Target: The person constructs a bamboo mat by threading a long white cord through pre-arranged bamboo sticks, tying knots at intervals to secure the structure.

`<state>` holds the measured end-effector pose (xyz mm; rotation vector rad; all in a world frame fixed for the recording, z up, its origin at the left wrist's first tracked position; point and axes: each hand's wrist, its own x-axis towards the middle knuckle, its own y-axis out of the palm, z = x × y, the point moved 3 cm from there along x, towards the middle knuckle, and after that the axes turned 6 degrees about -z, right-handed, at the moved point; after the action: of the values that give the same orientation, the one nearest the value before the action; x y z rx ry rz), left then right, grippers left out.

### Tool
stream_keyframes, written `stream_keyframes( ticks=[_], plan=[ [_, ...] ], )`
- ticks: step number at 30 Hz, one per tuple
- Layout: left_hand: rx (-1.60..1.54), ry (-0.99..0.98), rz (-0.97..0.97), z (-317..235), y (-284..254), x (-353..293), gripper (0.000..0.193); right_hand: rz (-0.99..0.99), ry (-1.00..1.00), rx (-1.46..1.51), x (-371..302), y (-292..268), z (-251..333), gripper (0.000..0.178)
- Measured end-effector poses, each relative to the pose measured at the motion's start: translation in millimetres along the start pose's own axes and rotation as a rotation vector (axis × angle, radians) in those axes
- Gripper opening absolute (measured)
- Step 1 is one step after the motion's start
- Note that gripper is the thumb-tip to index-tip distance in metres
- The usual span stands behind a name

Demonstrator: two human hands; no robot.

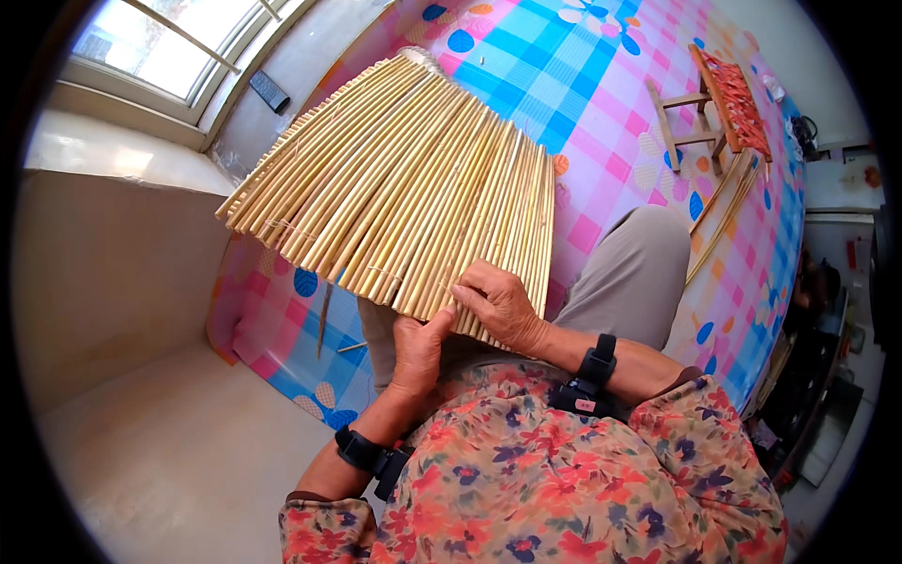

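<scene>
A wide mat of straw-yellow plant stalks [395, 188], laid side by side and stitched with thin thread, leans across my lap and slopes away to the far left. My left hand [418, 352] grips its near edge, thumb on top and fingers hidden underneath. Just to the right, my right hand [503, 305] rests on the stalks near that edge. Its fingers are curled and pinched against the thumb; whatever is between them is too small to make out. Loose thread ends [291, 228] show on the mat's left part. A pale bundled end [420, 60] shows at its far corner.
Pink and blue checked sheeting [536, 66] covers the surface around me. A small wooden stool with a red woven seat [738, 99] stands at far right, loose stalks [728, 221] beside it. A remote control [270, 92] lies by the window at far left.
</scene>
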<state>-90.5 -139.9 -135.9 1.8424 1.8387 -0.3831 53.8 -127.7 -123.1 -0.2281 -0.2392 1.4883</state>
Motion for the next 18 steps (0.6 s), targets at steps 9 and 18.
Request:
stream_keyframes(
  ticks=[9, 18],
  plan=[
    [-0.007, -0.007, 0.048, -20, 2, -4, 0.033, -0.055, 0.043, 0.099, -3, -6, 7, 0.012],
    [0.065, 0.021, 0.060, -35, 11, -9, 0.032, -0.035, -0.013, -0.007, -1, -12, 14, 0.014]
  ],
)
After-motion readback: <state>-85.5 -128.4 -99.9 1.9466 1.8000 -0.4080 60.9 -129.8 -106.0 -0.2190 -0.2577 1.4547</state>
